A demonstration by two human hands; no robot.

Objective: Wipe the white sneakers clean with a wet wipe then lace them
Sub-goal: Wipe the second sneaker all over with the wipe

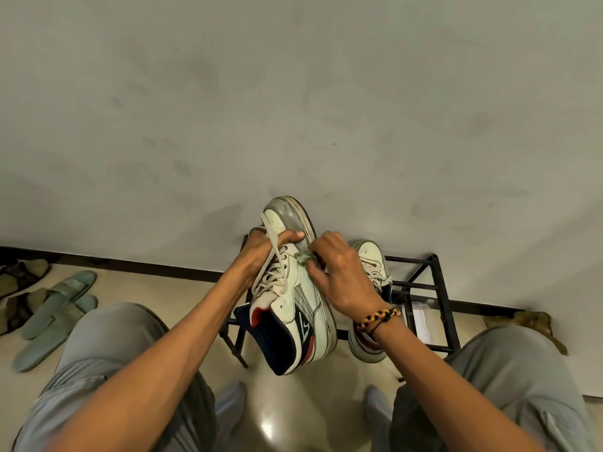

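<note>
My left hand [261, 252] grips a white and grey high-top sneaker [293, 282] around its laced front, thumb across the toe side, holding it up in the air with the toe pointing away. My right hand [339, 275] pinches a crumpled, dirty wet wipe [305, 257] against the sneaker's side panel. The loose laces hang over my left hand. The second white sneaker [370, 265] stands on a black metal rack behind my right hand, partly hidden by my wrist.
The black metal shoe rack [437, 288] stands against the grey wall, with a white packet on its lower shelf. A pair of pale green slippers [55, 314] and dark patterned shoes lie on the floor at left. My knees in grey trousers frame the bottom.
</note>
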